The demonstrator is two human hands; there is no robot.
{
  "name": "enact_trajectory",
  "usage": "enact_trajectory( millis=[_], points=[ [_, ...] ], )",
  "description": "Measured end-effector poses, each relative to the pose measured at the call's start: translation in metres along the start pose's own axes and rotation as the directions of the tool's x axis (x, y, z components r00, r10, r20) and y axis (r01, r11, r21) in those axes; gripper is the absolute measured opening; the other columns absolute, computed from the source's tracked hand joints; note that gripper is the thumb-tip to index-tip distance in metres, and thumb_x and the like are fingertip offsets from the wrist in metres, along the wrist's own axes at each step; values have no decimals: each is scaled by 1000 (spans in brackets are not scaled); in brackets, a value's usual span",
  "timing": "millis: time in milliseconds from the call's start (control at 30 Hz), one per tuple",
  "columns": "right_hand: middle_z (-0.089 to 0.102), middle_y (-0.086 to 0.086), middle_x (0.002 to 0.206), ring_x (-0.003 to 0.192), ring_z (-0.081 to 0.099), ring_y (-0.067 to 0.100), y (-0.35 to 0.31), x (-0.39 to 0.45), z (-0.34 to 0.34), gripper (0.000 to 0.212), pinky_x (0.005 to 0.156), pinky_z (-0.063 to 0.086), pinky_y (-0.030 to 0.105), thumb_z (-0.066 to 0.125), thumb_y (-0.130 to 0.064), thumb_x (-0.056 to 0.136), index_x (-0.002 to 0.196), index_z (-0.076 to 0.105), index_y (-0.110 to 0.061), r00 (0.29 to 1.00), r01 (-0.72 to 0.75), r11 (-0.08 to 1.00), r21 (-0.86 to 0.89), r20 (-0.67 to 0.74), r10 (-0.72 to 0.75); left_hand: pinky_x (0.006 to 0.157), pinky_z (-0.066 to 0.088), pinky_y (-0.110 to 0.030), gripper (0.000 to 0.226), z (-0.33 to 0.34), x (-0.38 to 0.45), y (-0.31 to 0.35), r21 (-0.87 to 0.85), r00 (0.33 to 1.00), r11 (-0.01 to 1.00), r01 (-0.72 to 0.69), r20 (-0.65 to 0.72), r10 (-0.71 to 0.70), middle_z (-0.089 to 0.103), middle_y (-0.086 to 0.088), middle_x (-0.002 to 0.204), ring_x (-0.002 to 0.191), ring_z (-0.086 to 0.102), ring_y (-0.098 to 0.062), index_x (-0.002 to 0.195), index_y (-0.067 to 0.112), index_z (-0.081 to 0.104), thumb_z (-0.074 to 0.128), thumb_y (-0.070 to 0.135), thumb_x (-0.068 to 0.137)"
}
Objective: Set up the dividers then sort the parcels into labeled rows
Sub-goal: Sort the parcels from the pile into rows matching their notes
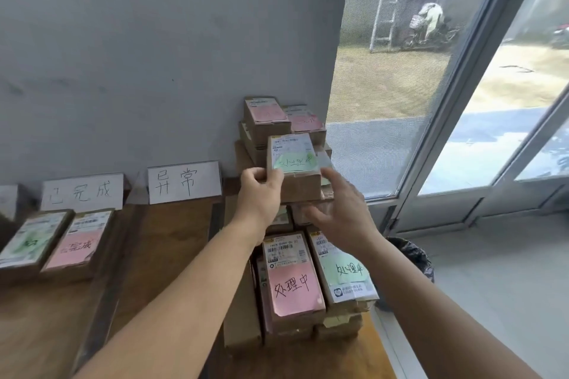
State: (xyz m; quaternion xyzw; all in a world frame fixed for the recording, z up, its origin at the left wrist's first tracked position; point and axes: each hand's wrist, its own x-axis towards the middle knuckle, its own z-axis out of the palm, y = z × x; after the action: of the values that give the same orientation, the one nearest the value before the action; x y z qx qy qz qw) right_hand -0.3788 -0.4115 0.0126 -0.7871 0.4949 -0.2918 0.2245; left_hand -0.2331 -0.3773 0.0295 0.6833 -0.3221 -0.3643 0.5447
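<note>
A brown parcel with a white shipping label and a green note (294,163) is held above the parcel stack at the table's right end. My left hand (260,191) grips its left side with thumb and fingers. My right hand (341,203) is at its right lower side, fingers spread; whether it touches the box I cannot tell. Below lie a parcel with a pink note (292,283) and a parcel with a green note (343,271). Two white label cards (184,181) (82,191) stand against the wall. Dark divider strips (101,295) (216,218) split the wooden table into rows.
Two parcels (32,240) (78,243) lie in the left row under the second card. More pink-noted parcels (268,117) are stacked at the back by the wall. A black-lined bin (412,255) stands on the floor right of the table, by the glass door.
</note>
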Motion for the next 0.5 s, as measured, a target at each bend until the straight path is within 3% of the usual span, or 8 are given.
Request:
enact_trajectory(
  millis=[100, 167, 300, 500],
  points=[
    [20, 3, 156, 144, 13, 19, 8, 2, -1, 99, 117, 12, 36, 73, -38, 78, 152, 9, -21, 996, -89, 993, -75, 6, 90, 94, 50, -45, 41, -9, -3, -4, -26, 1000, 1000, -2, -8, 1, 58, 3, 112, 104, 57, -18, 127, 25, 39, 52, 40, 92],
    [11, 6, 159, 147, 4, 21, 14, 6, 2, 110, 118, 8, 37, 74, -44, 76, 152, -1, -19, 984, -172, 977, -124, 24, 176, 93, 47, -37, 47, -15, -7, -8, -5, 1000, 1000, -21, -12, 21, 55, 3, 119, 108, 54, -16, 138, 23, 33, 48, 36, 95],
    [7, 14, 158, 147, 3, 27, 18, 10, 16, 120, 118, 7, 40, 73, -56, 71, 151, -9, -21, 965, -245, 954, -171, 55, 258, 89, 39, -30, 51, -23, -10, -16, 30, 999, 999, -40, -23, 41, 52, 2, 130, 112, 48, -14, 144, 21, 31, 46, 34, 97],
    [11, 15, 156, 145, 9, 30, 13, 14, 28, 119, 116, 12, 41, 71, -61, 70, 150, -7, -23, 966, -254, 953, -166, 4, 258, 97, 48, -45, 49, -31, -12, -23, 47, 999, 998, -33, -33, 35, 56, 5, 128, 113, 55, -19, 141, 29, 33, 47, 38, 95]
  ],
)
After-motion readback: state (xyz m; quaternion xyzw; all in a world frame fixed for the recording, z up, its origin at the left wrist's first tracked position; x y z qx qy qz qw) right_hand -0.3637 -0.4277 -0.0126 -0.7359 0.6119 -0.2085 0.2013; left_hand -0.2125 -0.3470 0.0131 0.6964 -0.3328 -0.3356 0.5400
